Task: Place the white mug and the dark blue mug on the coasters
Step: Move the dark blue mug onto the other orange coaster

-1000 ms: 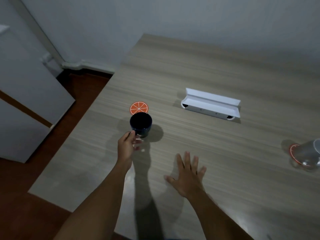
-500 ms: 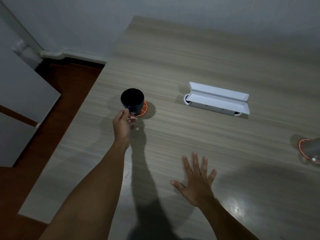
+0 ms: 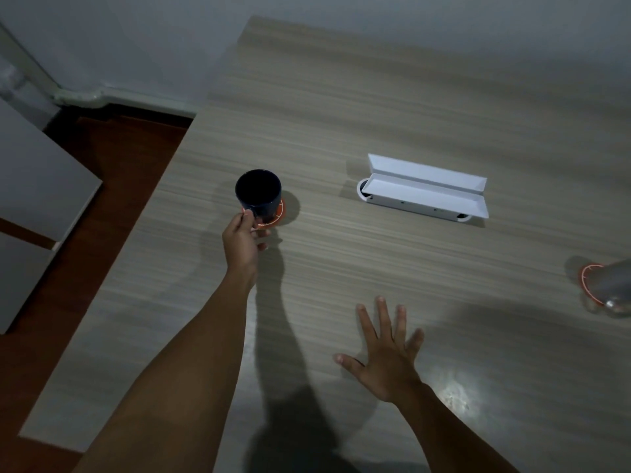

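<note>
The dark blue mug (image 3: 258, 192) stands upright over the orange-slice coaster (image 3: 277, 215) near the table's left edge; only the coaster's right rim shows. My left hand (image 3: 243, 241) pinches the mug's handle from the near side. At the right edge of the view, the white mug (image 3: 613, 285) sits on a second orange coaster (image 3: 586, 278), partly cut off by the frame. My right hand (image 3: 386, 351) lies flat on the table with fingers spread, holding nothing.
An open white box (image 3: 425, 191) lies on the wooden table (image 3: 375, 97) behind the hands. The table's left edge drops to a dark wood floor (image 3: 112, 158), with a grey cabinet (image 3: 30, 199) at far left. A wall bounds the back.
My left hand carried the dark blue mug from the near side of the orange coaster onto it. My right hand stayed flat on the table.
</note>
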Tool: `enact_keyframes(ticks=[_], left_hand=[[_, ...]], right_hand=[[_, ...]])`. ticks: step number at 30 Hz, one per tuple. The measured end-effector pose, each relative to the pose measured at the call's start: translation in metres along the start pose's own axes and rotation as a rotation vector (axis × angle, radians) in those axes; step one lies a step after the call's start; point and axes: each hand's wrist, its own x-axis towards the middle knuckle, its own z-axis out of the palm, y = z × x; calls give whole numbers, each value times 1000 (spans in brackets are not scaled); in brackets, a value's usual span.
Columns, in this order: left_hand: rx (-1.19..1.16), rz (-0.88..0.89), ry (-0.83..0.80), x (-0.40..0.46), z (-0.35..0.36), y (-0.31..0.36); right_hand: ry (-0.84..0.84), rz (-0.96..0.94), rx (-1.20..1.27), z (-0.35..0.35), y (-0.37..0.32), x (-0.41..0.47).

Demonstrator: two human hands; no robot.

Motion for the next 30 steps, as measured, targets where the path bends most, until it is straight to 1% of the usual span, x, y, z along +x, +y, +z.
enact_keyframes(ticks=[8,20,30], left_hand=[[29,28,-46,6,8,-5],[26,30,28,10,13,-13],[114,15,29,-1,15,-4]], right_hand=[[-2,-7,12,-1,-1,-1],[14,0,10,1,1,0],[6,7,12,1,0,1]])
